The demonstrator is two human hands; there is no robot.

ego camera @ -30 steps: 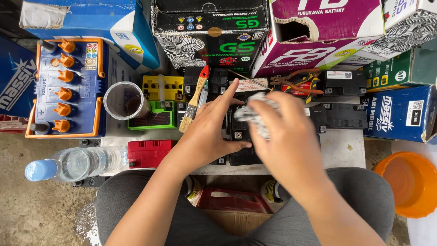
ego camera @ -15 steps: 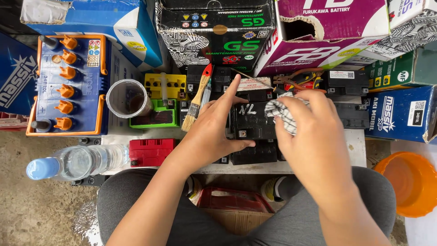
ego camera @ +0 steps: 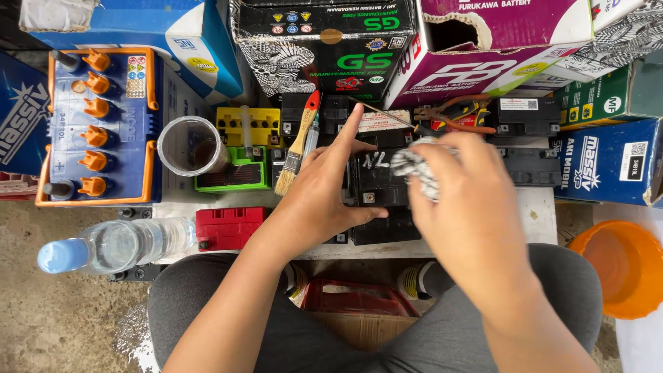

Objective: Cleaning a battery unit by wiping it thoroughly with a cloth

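Black battery (ego camera: 376, 183): steadied flat under open left hand (ego camera: 324, 197) so right hand (ego camera: 459, 197), clenched around checked rag (ego camera: 414, 169), wipes its top.

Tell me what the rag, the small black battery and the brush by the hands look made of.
Rag: woven cloth, matte, by its striped weave and crumpled folds.
Small black battery: likely moulded plastic, dull black with a faint sheen.
Brush: seemingly wood handle painted red at the end, pale bristles; the ferrule looks metal.
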